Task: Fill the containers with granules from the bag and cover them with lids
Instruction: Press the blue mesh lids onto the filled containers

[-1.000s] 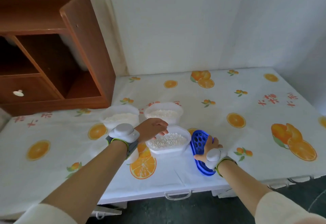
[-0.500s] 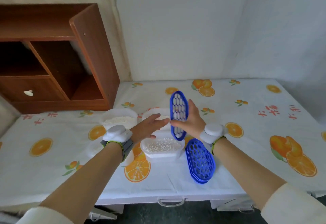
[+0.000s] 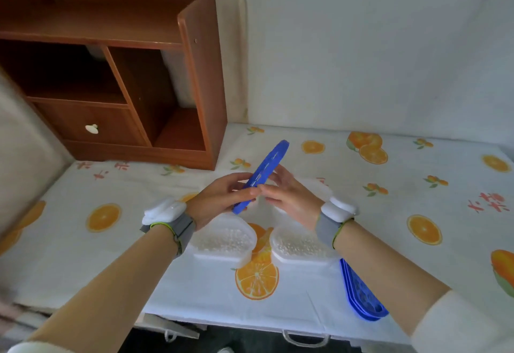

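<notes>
Since half a second ago the left hand [image 3: 222, 196] has been joining the right hand [image 3: 290, 199] on the blue lid [image 3: 267, 170], which was standing upright in the right hand alone and is now leaning, its upper end pointing up and to the right, seen almost edge-on. The left grip is closing round the lid's lower part with thumb and fingers, and the right grip is pinching it from the other side, so both are holding the lid in the air above the table [image 3: 389, 241]. Below the hands two white containers are sitting side by side near the front edge, the left container [image 3: 225, 240] and the right container [image 3: 301, 245], each showing white granules inside and no cover. The stack of blue lids [image 3: 361, 295] is lying just right of the right container, under the right forearm. More white tubs are showing behind the hands, mostly hidden. The tablecloth [image 3: 319, 291] is carrying orange-fruit prints and red characters [image 3: 485, 205], too blurred to read. A wooden cabinet [image 3: 192, 74] with a white knob [image 3: 91, 129] is standing at the back left.
</notes>
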### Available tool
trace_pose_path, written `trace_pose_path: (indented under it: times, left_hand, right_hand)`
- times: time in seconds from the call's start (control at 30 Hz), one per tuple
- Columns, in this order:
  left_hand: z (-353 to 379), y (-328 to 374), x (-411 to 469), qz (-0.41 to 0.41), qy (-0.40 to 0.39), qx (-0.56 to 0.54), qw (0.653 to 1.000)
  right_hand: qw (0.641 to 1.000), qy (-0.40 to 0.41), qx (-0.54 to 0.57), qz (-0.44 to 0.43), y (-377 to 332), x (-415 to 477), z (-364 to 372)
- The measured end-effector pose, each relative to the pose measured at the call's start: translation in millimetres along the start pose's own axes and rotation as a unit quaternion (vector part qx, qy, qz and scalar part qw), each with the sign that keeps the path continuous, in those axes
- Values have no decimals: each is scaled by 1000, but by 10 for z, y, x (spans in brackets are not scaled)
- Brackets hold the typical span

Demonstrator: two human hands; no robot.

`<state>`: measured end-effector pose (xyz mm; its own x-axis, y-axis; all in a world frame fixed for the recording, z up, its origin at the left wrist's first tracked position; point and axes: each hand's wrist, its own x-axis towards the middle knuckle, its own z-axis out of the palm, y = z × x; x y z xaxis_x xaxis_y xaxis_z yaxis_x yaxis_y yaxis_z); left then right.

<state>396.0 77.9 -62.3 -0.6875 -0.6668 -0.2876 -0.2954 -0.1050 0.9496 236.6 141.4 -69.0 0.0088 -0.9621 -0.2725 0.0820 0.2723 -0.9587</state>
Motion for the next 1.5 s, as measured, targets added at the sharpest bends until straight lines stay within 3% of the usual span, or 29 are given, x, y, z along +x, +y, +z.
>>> trace_pose_path:
  times: [0.13, 0.2, 0.27, 0.37, 0.5, 0.73, 1.13, 1.27, 1.4, 1.5]
  left_hand:
    - [-298, 17, 152, 32, 14, 102, 994]
    - [-456, 30, 233, 58, 33, 167, 984]
    - [-555, 48, 270, 95, 38, 264, 959]
    - [-692, -14, 352, 76, 15, 345, 936]
    - [-765, -167, 479, 34, -29, 420, 907]
    - [-768, -329, 628, 4, -48, 463, 885]
    - [-959, -514, 735, -18, -96, 387, 917]
    - [-966, -488, 728, -31, -120, 440, 889]
    - [-926, -426, 763, -4, -62, 390, 919]
    - [-817, -438, 852, 19, -17, 403, 915]
  right_hand:
    - [996, 54, 61, 16, -48, 265, 88]
    - [990, 120, 70, 11, -107, 423, 141]
    - [981, 188, 53, -2, -106, 540, 151]
    - [966, 249, -63, -14, -28, 639, 86]
    - [911, 196, -362, 1, 125, 692, -25]
    - [853, 157, -493, 74, 238, 847, -53]
    - [808, 101, -571, 105, 307, 924, -70]
    - [789, 98, -601, 78, 211, 930, -102]
    - [828, 130, -546, 23, 96, 1037, -35]
    - [823, 108, -557, 18, 121, 1176, 105]
